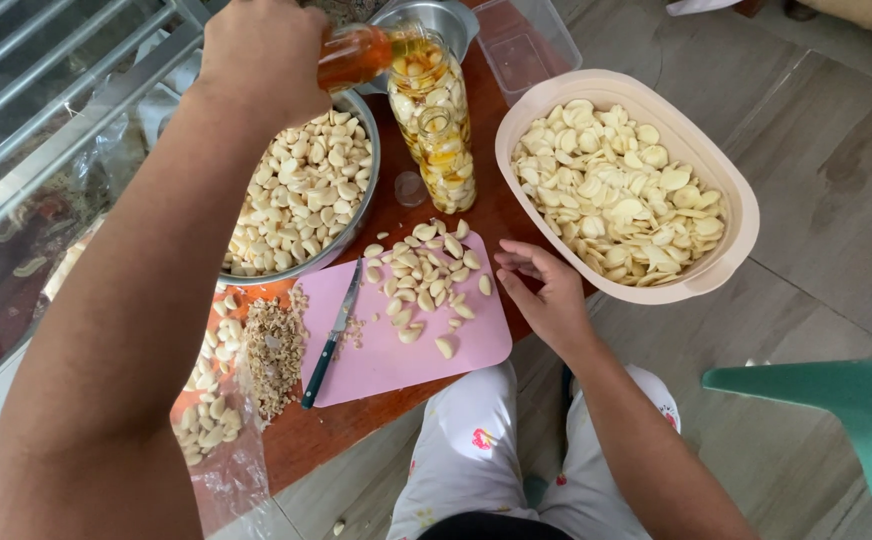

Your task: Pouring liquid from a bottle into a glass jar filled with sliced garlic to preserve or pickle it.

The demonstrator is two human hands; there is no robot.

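Pink plastic cutting board (pixel 396 350), nearest: peeled garlic halves, dark-handled knife (pixel 332 338). Right hand (pixel 546 290) beside it, fingers loosely curled, empty. Beyond, left hand (pixel 261 55) wrapped around tilted amber bottle (pixel 361 52), pouring into garlic-filled glass jar (pixel 431 95); best kept slow, spout over mouth.

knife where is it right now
In the head view the knife lies on the left edge of the pink cutting board, untouched by either hand, between the pile of garlic trimmings and the peeled cloves.
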